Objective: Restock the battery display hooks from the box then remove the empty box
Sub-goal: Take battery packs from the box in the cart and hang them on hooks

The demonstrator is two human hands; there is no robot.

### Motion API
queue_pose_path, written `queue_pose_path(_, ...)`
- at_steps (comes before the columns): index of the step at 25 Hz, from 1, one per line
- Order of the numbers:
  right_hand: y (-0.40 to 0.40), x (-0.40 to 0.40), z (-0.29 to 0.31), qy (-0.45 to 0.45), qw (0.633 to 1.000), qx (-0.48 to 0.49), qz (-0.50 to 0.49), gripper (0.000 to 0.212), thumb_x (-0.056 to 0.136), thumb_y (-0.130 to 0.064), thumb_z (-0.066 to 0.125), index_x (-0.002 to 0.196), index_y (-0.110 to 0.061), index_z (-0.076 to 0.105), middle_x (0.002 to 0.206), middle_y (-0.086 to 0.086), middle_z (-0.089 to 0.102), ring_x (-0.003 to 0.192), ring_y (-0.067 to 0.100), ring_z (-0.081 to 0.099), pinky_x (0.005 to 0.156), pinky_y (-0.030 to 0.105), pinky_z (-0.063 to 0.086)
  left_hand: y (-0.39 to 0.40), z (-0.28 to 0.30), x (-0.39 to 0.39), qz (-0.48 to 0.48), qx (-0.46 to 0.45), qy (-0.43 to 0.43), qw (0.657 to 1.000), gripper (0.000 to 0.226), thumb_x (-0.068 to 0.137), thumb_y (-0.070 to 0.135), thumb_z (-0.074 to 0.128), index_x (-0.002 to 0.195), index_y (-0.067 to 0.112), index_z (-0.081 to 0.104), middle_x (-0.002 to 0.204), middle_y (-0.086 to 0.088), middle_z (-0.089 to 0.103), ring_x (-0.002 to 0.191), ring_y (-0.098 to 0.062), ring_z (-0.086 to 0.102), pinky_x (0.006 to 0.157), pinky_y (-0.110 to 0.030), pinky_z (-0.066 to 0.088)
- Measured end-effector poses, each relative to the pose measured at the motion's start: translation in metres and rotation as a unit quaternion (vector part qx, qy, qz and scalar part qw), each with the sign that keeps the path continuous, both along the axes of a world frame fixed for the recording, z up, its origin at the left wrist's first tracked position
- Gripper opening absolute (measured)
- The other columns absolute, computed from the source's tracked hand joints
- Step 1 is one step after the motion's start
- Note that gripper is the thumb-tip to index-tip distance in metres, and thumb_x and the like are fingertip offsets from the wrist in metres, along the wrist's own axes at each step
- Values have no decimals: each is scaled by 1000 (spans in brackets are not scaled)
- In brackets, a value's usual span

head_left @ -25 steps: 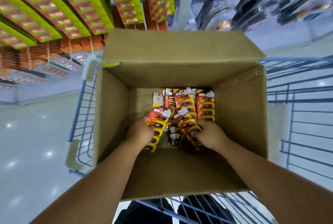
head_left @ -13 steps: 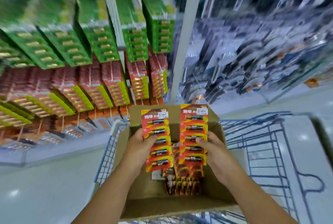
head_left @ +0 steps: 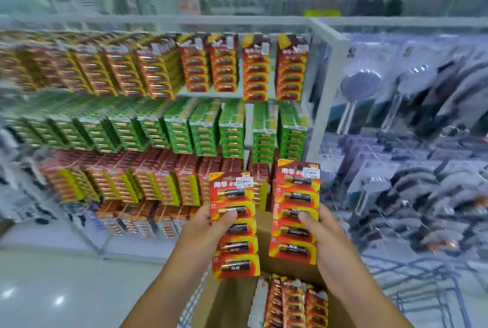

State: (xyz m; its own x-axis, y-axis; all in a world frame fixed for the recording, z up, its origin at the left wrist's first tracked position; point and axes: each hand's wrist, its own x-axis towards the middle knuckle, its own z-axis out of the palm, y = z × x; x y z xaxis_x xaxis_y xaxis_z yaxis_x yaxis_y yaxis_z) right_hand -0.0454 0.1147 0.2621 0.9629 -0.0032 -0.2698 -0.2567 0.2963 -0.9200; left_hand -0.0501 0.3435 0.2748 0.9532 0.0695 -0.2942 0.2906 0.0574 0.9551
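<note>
— Above the box (head_left: 232, 298), what's in the hands?

— A stack of red battery cards in each. The left hand (head_left: 203, 230) pinches the left stack (head_left: 233, 224) at mid-height, thumb across the front, fingers hidden behind. The right hand (head_left: 320, 235) does the same with the right stack (head_left: 295, 211), which rides a little higher.

— How would they handle?

— Stiff card with blister bubbles, I'd judge; light singly, weightier stacked. Glossy fronts could let cards slide apart, so a firm mid-card pinch seems sensible, leaving the top edge free for a hook. Any hang holes are too small to make out.

— Where's the rest of the stock?

— More cards (head_left: 293, 304) stand on edge in the box, which sits in a wire cart (head_left: 427, 290). So the box isn't empty yet.

— And the room?

— A shop aisle with a shiny pale floor (head_left: 52, 288). The display (head_left: 200, 116) ahead hangs packed rows of red, green and yellow packs. Shower heads (head_left: 361, 84) hang to the right. Much of it is blurred.
</note>
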Motion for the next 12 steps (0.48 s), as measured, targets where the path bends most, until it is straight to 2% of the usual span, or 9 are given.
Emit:
queue_pose_path(3, 32, 6, 23, -27, 998, 12, 50, 33, 97, -32, 64, 129, -29, 62, 110, 2, 80, 96, 25, 79, 78, 45, 60, 32, 28, -17, 64, -1, -30, 998, 29, 94, 38, 72, 121, 26, 67, 105, -2, 81, 96, -25, 79, 95, -56, 59)
queue_pose_path(8, 117, 17, 55, -79, 990, 13, 114, 40, 85, -34, 69, 123, -24, 67, 103, 5, 81, 87, 26, 79, 64, 38, 61, 117, 62, -41, 166, -11, -74, 983, 24, 95, 30, 73, 118, 22, 72, 105, -10, 80, 96, -33, 78, 91, -56, 60)
queue_pose_path(10, 164, 22, 63, -91, 986, 16, 139, 45, 81, -38, 73, 124, -23, 68, 105, 6, 81, 91, 28, 79, 72, 41, 61, 160, 74, -50, 192, -16, -91, 977, 24, 95, 29, 73, 117, 20, 72, 104, -11, 80, 94, -34, 78, 89, -54, 61)
queue_pose_path(12, 214, 27, 70, -99, 983, 16, 155, 63, 74, -51, 81, 129, -26, 66, 115, 2, 79, 100, 27, 78, 83, 46, 61, 206, 85, -57, 208, -16, -107, 972, 22, 95, 30, 72, 116, 22, 72, 102, -11, 80, 92, -33, 79, 87, -52, 61)
